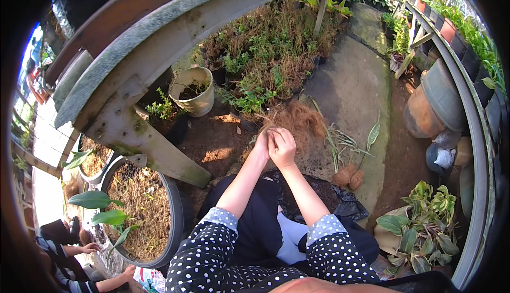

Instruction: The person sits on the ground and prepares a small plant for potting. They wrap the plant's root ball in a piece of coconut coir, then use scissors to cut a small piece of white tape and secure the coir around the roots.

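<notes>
My left hand (261,146) and my right hand (283,146) are pressed together in front of my knees. Between their fingers is a small clump of brown coir fibre (270,123), mostly hidden by the fingers, with strands poking out at the top. A loose heap of the same coir (305,123) lies on the ground just beyond my hands. To its right, two coir-wrapped root balls (345,175) rest beside cut variegated leafy stems (346,144). Nearer my lap, a black plastic sheet (348,203) holds dark soil (318,191).
A metal bench frame (167,53) arches overhead at left. Beside me stands a large round pot (175,209) with a broad-leaved plant. A cream pot (195,101) and potted seedlings (263,53) are ahead. Variegated plants (418,229) sit right. Another person's hand (91,247) shows lower left.
</notes>
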A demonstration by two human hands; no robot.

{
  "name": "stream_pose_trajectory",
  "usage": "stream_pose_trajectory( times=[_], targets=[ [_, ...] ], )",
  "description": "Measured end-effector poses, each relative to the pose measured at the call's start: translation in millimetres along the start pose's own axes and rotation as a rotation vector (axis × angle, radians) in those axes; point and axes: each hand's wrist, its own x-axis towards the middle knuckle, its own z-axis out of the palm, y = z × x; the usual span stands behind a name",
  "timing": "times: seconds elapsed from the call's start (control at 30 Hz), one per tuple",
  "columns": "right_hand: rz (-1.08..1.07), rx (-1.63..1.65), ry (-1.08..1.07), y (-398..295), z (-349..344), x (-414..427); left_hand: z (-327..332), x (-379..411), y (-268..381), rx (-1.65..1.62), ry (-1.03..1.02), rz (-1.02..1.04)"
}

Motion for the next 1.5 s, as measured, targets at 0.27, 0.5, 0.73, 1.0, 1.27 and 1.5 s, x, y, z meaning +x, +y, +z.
stream_pose_trajectory(
  times=[0.27,0.5,0.73,1.0,1.27,1.5],
  targets=[
    [0.333,0.138,-0.008,5.9,-1.9,-13.8,40.4,0.6,2.8,0.051,0.115,-0.050],
    [-0.049,-0.069,-0.166,13.8,-2.6,9.7,8.1,18.4,-2.2,-0.100,0.278,0.021],
    [-0.095,-0.107,-0.142,20.4,2.3,-0.1,-29.4,24.3,-6.5,-0.003,0.128,0.090],
    [-0.126,-0.134,-0.166,18.6,-12.7,-4.8,-3.0,13.0,-15.6,0.014,0.139,0.077],
    [0.235,-0.023,-0.339,12.9,-25.8,-4.9,31.4,11.8,-3.9,0.227,0.458,0.112],
    [0.528,0.116,-0.236,14.7,-18.9,-9.6,40.7,8.7,-10.2,0.465,0.511,0.205]
  ],
)
